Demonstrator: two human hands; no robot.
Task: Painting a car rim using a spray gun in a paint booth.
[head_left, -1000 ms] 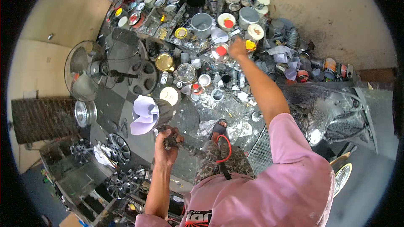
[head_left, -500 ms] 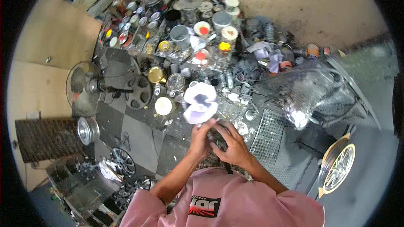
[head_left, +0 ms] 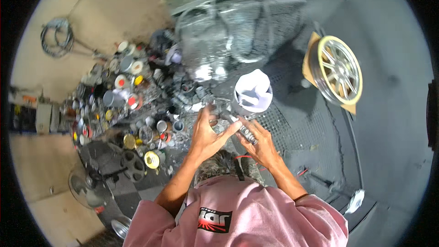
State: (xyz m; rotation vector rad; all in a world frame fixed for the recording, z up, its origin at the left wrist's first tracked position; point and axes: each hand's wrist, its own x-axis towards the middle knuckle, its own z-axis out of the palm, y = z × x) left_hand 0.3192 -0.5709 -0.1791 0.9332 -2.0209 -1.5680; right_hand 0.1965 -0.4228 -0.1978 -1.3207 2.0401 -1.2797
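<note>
In front of me, a spray gun (head_left: 229, 117) with a pale cup (head_left: 247, 109) on top is in my right hand (head_left: 257, 141). Its dark body is mostly hidden behind my fingers. White folded paper, perhaps a strainer (head_left: 253, 83), lines the cup and rises above its rim. My left hand (head_left: 206, 133) is open beside the gun, its fingers spread and somewhat blurred. The left thumb reaches across to the right hand's fingers; I cannot tell whether it touches the gun.
Paint cans and tubs (head_left: 120, 82) crowd the left side. A crumpled clear plastic sheet (head_left: 219, 41) hangs ahead. To the right, a wheel rim (head_left: 339, 70) with taped edges stands upright. Perforated dark matting (head_left: 286, 130) covers the floor, and a fan (head_left: 84, 187) stands far left.
My view has swung right, so the cans now sit further left and the wheel is nearer the middle. The spray gun came along. My left hand has spread its fingers away from it.
</note>
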